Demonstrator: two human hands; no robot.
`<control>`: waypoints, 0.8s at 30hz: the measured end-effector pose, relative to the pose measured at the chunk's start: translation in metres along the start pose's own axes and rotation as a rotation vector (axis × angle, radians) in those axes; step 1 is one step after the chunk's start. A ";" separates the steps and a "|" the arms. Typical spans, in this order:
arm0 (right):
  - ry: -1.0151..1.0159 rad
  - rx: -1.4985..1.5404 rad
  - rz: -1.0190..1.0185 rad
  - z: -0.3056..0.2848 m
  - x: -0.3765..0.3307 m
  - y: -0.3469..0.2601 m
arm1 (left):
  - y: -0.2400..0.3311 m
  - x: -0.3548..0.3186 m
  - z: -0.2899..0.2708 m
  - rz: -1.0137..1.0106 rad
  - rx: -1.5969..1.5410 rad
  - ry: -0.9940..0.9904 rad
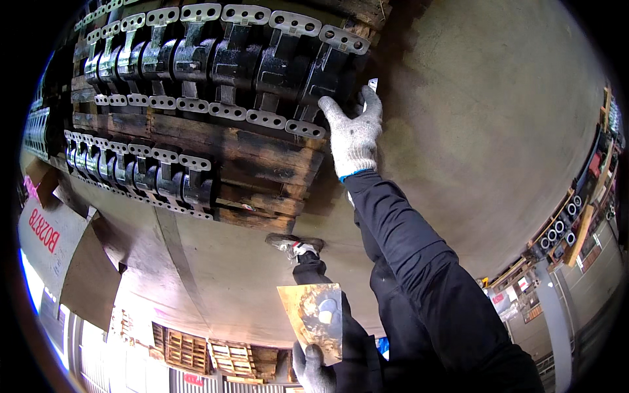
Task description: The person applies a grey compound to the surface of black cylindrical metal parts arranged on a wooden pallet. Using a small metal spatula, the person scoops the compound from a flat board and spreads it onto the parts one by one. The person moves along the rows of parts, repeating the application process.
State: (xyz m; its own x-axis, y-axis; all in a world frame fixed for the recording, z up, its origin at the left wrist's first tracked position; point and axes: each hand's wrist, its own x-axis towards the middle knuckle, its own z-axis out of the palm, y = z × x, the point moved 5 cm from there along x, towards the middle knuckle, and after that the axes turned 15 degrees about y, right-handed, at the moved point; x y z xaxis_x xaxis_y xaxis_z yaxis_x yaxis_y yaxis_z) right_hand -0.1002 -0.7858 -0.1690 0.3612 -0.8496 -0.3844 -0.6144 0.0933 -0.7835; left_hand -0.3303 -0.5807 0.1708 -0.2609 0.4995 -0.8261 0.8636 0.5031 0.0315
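Reaching forward, my right hand [354,134] wears a pale knitted glove. It is beside the end of a row of black curved metal parts [236,62] with drilled grey flanges. Its thumb lies close to the last black part [324,72]; I cannot tell whether they touch. A small whitish piece [373,84] sticks out beyond its fingers, mostly hidden, and the fingers seem closed on it. Low in the view, my left hand [316,370], also gloved, grips the lower edge of a thin rectangular sheet [298,302] with brown, grey and cream patches.
The row rests on a dark wooden pallet [262,154], with a second row of smaller parts [137,167] nearer me. A large grey carton [56,245] stands at left. Stacked pallets [190,350] appear along the bottom, round parts [560,226] at right. My shoe [293,246] is near the pallet.
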 end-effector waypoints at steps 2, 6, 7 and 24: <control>0.004 -0.015 0.004 -0.001 0.002 0.002 | 0.003 0.002 -0.002 0.109 0.175 0.044; 0.039 -0.050 0.121 -0.009 0.001 -0.012 | -0.003 0.008 -0.007 0.123 0.228 0.119; 0.046 -0.053 0.148 -0.013 0.001 -0.012 | -0.008 0.011 -0.008 0.077 0.123 0.086; 0.041 -0.284 -0.170 -0.025 0.002 -0.028 | -0.015 0.007 -0.027 0.575 0.495 -0.012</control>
State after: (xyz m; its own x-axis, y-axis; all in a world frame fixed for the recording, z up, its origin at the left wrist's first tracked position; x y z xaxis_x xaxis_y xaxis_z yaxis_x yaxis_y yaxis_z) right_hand -0.0997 -0.8036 -0.1352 0.4508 -0.8611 -0.2352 -0.7206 -0.1956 -0.6652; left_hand -0.3566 -0.5657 0.1799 0.2909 0.5788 -0.7619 0.9558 -0.2105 0.2050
